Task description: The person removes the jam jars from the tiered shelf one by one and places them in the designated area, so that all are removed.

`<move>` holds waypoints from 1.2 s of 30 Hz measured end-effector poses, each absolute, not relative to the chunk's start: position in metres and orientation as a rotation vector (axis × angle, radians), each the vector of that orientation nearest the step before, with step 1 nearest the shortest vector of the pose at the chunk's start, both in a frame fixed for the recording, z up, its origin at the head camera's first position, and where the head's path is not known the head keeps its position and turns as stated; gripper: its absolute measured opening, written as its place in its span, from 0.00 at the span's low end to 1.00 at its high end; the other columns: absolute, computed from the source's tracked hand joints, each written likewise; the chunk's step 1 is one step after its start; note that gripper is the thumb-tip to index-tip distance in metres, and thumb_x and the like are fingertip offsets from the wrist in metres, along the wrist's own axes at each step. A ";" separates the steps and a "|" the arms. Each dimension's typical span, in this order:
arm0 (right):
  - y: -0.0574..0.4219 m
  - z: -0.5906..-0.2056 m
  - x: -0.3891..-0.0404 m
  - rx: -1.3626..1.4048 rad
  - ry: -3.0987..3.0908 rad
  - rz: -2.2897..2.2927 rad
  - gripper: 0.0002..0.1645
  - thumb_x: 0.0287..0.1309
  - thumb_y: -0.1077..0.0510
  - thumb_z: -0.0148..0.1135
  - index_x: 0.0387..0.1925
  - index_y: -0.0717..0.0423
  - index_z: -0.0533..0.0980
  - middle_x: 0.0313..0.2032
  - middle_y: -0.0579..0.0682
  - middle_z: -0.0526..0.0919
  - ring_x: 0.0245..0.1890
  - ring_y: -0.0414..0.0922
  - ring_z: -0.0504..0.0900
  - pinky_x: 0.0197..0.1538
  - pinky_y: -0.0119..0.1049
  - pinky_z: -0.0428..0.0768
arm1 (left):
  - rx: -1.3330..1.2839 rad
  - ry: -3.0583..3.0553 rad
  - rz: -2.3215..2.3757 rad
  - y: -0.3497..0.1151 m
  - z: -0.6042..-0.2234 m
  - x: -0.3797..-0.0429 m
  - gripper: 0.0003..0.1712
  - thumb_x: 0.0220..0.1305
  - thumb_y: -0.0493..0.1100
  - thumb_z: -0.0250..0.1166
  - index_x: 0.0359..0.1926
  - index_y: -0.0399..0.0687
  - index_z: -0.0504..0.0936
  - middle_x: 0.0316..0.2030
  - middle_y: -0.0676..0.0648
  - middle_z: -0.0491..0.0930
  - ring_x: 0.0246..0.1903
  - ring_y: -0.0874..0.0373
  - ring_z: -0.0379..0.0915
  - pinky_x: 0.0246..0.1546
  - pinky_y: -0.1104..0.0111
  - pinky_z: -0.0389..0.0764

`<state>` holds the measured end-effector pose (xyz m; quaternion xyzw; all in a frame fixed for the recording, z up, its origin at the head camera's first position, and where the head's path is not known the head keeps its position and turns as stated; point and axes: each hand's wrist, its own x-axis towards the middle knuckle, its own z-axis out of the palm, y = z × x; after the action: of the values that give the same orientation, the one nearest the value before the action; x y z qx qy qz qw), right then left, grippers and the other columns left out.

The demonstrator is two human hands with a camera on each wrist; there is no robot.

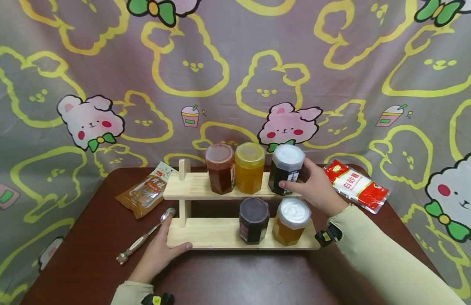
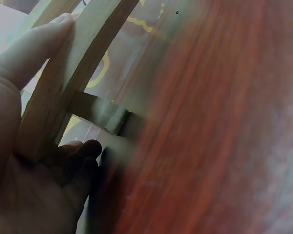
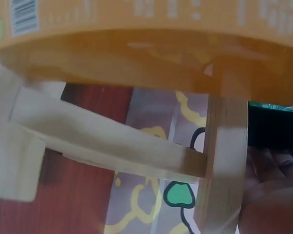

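A two-tier wooden rack (image 1: 212, 234) stands on the table. My left hand (image 1: 157, 252) grips the left end of its lower board, thumb (image 2: 36, 46) over the wood and fingers curled beneath. On the upper board, my right hand (image 1: 320, 190) holds a dark jar with a white lid (image 1: 282, 171), thumb across its front and the other fingers mostly hidden behind. Left of it stand a yellow jar (image 1: 249, 173) and a reddish-brown jar (image 1: 221, 173), side by side. The lower board bears a dark purple jar (image 1: 253, 226) and a white-lidded amber jar (image 1: 290, 231).
Left of the rack lie a brown food packet (image 1: 147, 190) and a spoon (image 1: 138, 242) with a decorated handle. A red-and-white packet (image 1: 357, 186) lies to the right. Behind the table hangs a patterned curtain (image 1: 235, 76).
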<state>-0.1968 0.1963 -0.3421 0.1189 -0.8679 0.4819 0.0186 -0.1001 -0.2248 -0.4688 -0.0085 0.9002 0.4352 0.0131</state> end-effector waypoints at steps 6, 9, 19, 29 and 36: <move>0.203 -0.344 -0.191 0.259 -2.710 1.475 0.53 0.50 0.42 0.78 0.72 0.53 0.62 0.66 0.57 0.72 0.63 0.58 0.71 0.66 0.59 0.68 | -0.017 2.811 1.364 -0.224 -0.469 -0.100 0.67 0.52 0.53 0.79 0.78 0.35 0.44 0.71 0.25 0.58 0.64 0.32 0.65 0.64 0.42 0.64; 0.208 -0.346 -0.187 0.253 -2.685 1.487 0.52 0.51 0.43 0.78 0.72 0.53 0.62 0.65 0.57 0.73 0.62 0.57 0.72 0.65 0.58 0.70 | -0.021 2.804 1.364 -0.225 -0.469 -0.100 0.67 0.52 0.53 0.79 0.78 0.35 0.44 0.71 0.25 0.57 0.64 0.32 0.64 0.64 0.42 0.64; 0.226 -0.347 -0.171 0.215 -2.646 1.465 0.49 0.54 0.44 0.76 0.71 0.51 0.63 0.62 0.56 0.74 0.58 0.56 0.72 0.60 0.55 0.72 | -0.041 2.790 1.369 -0.226 -0.470 -0.100 0.67 0.52 0.54 0.79 0.79 0.37 0.44 0.73 0.26 0.55 0.66 0.33 0.63 0.65 0.42 0.62; 0.250 -0.347 -0.160 0.165 -2.631 1.422 0.48 0.57 0.44 0.74 0.73 0.49 0.62 0.62 0.56 0.73 0.56 0.55 0.72 0.52 0.34 0.76 | -0.046 2.808 1.346 -0.225 -0.470 -0.099 0.67 0.53 0.54 0.79 0.78 0.37 0.44 0.72 0.26 0.56 0.64 0.32 0.65 0.64 0.42 0.64; 0.266 -0.347 -0.151 0.115 -2.601 1.370 0.45 0.58 0.47 0.74 0.72 0.52 0.63 0.61 0.58 0.74 0.54 0.53 0.73 0.44 0.22 0.75 | -0.040 2.795 1.364 -0.224 -0.469 -0.099 0.66 0.53 0.54 0.79 0.78 0.37 0.44 0.73 0.27 0.55 0.66 0.33 0.62 0.65 0.43 0.63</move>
<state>-0.1510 0.2657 -0.3473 0.0388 -0.8797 0.4633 0.0997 -0.0987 -0.2242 -0.4687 -0.0128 0.8985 0.4384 0.0160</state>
